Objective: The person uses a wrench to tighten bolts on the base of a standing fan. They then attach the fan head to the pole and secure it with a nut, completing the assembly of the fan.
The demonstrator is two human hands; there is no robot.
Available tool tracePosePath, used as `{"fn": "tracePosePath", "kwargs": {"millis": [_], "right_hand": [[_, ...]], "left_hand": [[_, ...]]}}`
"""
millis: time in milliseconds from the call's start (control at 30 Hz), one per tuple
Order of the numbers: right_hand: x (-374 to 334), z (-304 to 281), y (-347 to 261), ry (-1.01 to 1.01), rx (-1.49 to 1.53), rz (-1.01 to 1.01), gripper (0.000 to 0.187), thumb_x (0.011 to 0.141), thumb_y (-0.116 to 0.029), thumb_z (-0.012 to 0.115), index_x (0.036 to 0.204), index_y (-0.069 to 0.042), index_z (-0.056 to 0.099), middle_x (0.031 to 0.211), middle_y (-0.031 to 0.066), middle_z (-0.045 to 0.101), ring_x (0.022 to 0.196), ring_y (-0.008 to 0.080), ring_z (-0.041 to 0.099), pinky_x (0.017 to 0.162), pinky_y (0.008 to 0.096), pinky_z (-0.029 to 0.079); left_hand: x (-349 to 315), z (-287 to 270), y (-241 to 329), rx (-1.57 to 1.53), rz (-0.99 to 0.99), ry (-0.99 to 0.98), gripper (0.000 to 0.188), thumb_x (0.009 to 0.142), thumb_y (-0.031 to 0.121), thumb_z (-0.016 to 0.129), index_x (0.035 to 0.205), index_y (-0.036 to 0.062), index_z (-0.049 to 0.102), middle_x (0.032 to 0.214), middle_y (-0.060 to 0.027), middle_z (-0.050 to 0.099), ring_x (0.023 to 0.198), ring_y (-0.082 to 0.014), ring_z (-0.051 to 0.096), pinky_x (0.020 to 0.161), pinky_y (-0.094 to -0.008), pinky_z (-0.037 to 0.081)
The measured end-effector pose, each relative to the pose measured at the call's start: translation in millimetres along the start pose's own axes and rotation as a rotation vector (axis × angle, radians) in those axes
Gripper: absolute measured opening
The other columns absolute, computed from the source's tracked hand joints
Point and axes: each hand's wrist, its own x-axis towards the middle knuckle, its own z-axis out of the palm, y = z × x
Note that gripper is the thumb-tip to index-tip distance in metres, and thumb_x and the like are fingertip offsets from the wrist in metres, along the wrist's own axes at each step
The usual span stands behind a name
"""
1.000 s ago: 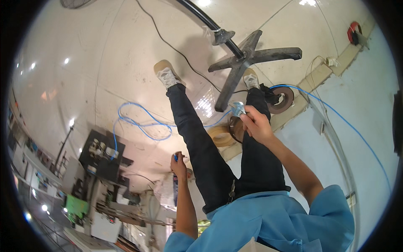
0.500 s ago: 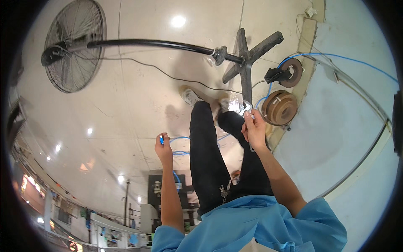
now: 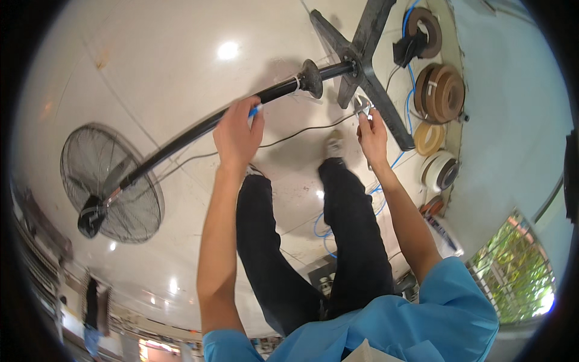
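Observation:
In my right hand is a silver adjustable wrench, its jaw end pointing up past my fingers beside a leg of the fan base. My left hand is closed on a small blue object, too small to name. The fingers of that hand are at the black pole of a large pedestal fan; whether they grip it cannot be told. A dark bell-shaped collar sits on the pole near the base. The caged fan head is at the far left end.
A dark power cord runs across the floor below the pole. Rolls of brown banding, a yellowish roll and a white roll line the right wall. Blue hose lies looped by my legs.
My left hand has moved up and right to the fan pole, still with the blue object. My right hand keeps the wrench. My view has turned, and my feet have moved.

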Motion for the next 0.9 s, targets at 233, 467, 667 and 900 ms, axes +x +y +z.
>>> {"fn": "tracePosePath", "kwargs": {"millis": [233, 467, 667, 900], "right_hand": [[46, 63, 46, 0.251, 0.018, -0.101, 0.028, 0.109, -0.025, 0.060, 0.125, -0.003, 0.064, 0.069, 0.0014, 0.060, 0.054, 0.0081, 0.055, 0.050, 0.0270, 0.043], [89, 95, 88, 0.501, 0.083, -0.257, 0.027, 0.109, -0.023, 0.058, 0.124, 0.000, 0.062, 0.073, 0.0055, 0.063, 0.059, 0.0113, 0.062, 0.054, 0.0267, 0.049], [121, 136, 112, 0.672, 0.261, -0.442, 0.024, 0.109, -0.016, 0.059, 0.126, 0.001, 0.059, 0.078, 0.0048, 0.065, 0.061, 0.0096, 0.062, 0.055, 0.0252, 0.050], [133, 135, 120, 0.858, 0.067, -0.629, 0.019, 0.105, -0.012, 0.062, 0.119, 0.001, 0.062, 0.076, 0.0050, 0.064, 0.061, 0.0109, 0.059, 0.057, 0.0286, 0.048]], "left_hand": [[103, 70, -31, 0.119, 0.282, -0.172, 0.031, 0.091, 0.030, 0.076, 0.117, 0.0139, 0.072, 0.113, -0.0065, 0.074, 0.098, -0.0282, 0.073, 0.079, -0.0408, 0.057], [115, 122, -46, 0.127, 0.445, -0.493, 0.045, 0.092, 0.038, 0.078, 0.123, 0.0067, 0.071, 0.111, -0.0121, 0.075, 0.092, -0.0262, 0.071, 0.080, -0.0353, 0.054], [113, 122, -44, 0.076, 0.360, -0.544, 0.048, 0.092, 0.051, 0.072, 0.112, 0.0069, 0.076, 0.094, -0.0151, 0.076, 0.086, -0.0331, 0.072, 0.078, -0.0411, 0.055], [108, 122, -41, 0.261, 0.403, -0.513, 0.055, 0.095, 0.058, 0.064, 0.106, 0.0055, 0.077, 0.083, -0.0147, 0.073, 0.078, -0.0336, 0.070, 0.072, -0.0428, 0.054]]}}
